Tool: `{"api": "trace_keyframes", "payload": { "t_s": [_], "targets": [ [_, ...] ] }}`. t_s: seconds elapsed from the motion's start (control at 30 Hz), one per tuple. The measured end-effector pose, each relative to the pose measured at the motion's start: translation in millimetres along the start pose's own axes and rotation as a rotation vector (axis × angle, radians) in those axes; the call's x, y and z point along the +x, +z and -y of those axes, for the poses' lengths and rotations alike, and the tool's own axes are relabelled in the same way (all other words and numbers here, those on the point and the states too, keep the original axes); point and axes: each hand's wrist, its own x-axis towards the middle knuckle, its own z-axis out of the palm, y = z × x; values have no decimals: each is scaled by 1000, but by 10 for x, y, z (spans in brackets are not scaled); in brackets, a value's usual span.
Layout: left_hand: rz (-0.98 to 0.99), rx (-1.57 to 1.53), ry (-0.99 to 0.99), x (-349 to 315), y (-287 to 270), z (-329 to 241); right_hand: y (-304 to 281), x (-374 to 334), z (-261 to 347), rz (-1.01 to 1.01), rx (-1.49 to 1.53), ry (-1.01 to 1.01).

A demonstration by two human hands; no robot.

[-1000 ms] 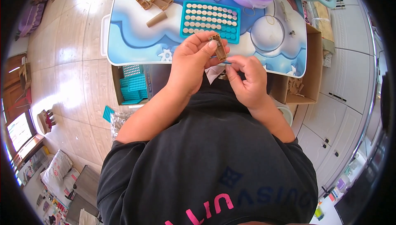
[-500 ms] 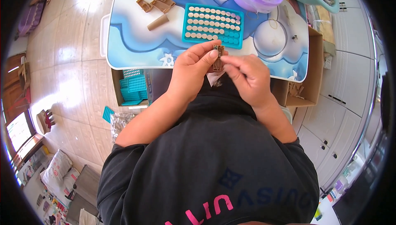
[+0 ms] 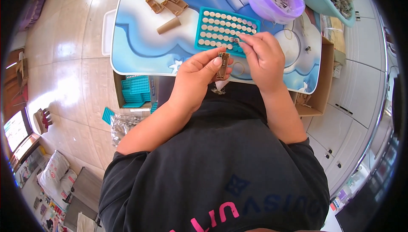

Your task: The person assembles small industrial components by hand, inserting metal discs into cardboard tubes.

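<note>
While near table edge [image 3: 143, 73], left hand [image 3: 192, 78] around brown casing [image 3: 222, 66], right hand [image 3: 266, 58] over teal tray [image 3: 198, 30], grip unclear.

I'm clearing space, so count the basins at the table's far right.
2: a purple basin on the table, and a pale teal basin to its right. Others may lie out of frame.

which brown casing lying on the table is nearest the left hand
The brown casing lying by itself, smooth side up, left of the teal tray; the others on the table lie farther from the left hand, several hollow side up.
</note>
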Motion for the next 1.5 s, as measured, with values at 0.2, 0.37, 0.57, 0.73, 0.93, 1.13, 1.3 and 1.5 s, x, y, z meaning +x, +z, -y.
{"api": "trace_keyframes", "payload": {
  "t_s": [0.2,0.37,0.57,0.73,0.93,1.13,1.3,1.5],
  "targets": [
    [-11,-27,-18,33,-25,-14,65,4,-86,44,-73,-60],
    [-29,-35,-3,49,-23,-1,-19,-10,159,61,182,86],
    [-26,-81,6,62,-24,33,15,-42,207,113,178,-53],
    [-27,-48,-3,46,-13,4,-24,-33,178,122,268,-1],
    [-18,-41,-7,46,-9,-7,31,50,41,119,38,-72],
    [-23,-42,-7,52,-11,0,44,36,7,154,23,-95],
    [-37,-42,-6,48,-2,-5,-8,34,96,96,170,-20],
    [-64,-42,-7,47,8,-1,2,13,169,110,185,-79]
  ]
}}
